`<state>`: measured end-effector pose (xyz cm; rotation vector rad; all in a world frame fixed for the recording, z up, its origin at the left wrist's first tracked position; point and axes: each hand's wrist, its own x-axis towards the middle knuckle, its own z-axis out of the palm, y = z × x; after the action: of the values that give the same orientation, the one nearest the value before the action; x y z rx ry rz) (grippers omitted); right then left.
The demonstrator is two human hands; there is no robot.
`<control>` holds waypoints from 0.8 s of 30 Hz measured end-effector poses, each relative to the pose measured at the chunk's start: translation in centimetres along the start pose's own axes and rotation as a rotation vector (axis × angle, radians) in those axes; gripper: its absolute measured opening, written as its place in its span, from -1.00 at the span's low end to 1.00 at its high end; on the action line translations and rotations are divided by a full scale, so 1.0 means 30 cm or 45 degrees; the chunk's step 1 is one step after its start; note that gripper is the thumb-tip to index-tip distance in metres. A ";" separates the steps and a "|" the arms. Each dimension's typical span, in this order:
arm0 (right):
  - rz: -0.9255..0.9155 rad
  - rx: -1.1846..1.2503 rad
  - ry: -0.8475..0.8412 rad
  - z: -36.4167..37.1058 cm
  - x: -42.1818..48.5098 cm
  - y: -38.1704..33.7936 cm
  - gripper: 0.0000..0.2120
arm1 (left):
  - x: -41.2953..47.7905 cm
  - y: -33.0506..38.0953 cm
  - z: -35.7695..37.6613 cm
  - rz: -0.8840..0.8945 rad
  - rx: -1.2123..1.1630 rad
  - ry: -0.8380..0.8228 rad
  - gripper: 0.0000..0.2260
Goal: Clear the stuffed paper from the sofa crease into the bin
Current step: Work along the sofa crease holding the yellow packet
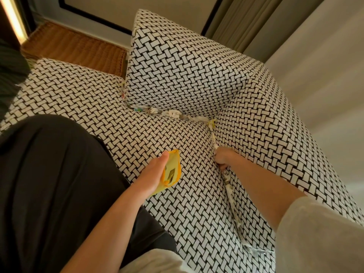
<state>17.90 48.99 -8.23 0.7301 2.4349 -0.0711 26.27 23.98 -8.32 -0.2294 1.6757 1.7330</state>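
right hand [222,158] is curling its grip round the twisted white stuffed paper [228,183] jammed in the side crease of the black-and-white woven sofa [177,75], strip running lengthwise away toward the back corner. left hand [155,174] is pinching a yellow folded wrapper [173,168], sitting farther from the crease

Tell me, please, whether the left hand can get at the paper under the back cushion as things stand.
Probably not yet: the left hand grips a yellow pouch, so it is occupied, though nothing lies on the seat between it and that paper.
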 end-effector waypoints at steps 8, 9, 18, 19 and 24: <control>-0.176 -0.380 0.371 0.059 -0.042 0.031 -0.76 | 0.002 -0.001 -0.004 0.000 0.000 -0.052 -0.38; -0.207 -0.467 0.409 0.072 -0.050 0.037 -0.74 | -0.001 0.003 -0.006 0.003 0.004 -0.052 -0.38; -0.362 0.258 0.551 0.049 -0.197 -0.009 -0.88 | -0.029 0.016 0.005 0.010 -0.015 -0.054 -0.46; -0.422 0.428 0.508 0.043 -0.237 -0.021 -0.90 | -0.033 0.019 0.007 0.016 -0.004 -0.050 -0.46; -0.736 0.923 0.319 0.044 -0.484 -0.091 -0.95 | -0.047 0.027 0.014 0.001 -0.017 -0.025 -0.46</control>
<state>27.00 39.35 -1.59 0.2889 2.7865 -1.1937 26.98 23.93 -6.81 -0.2169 1.6511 1.7419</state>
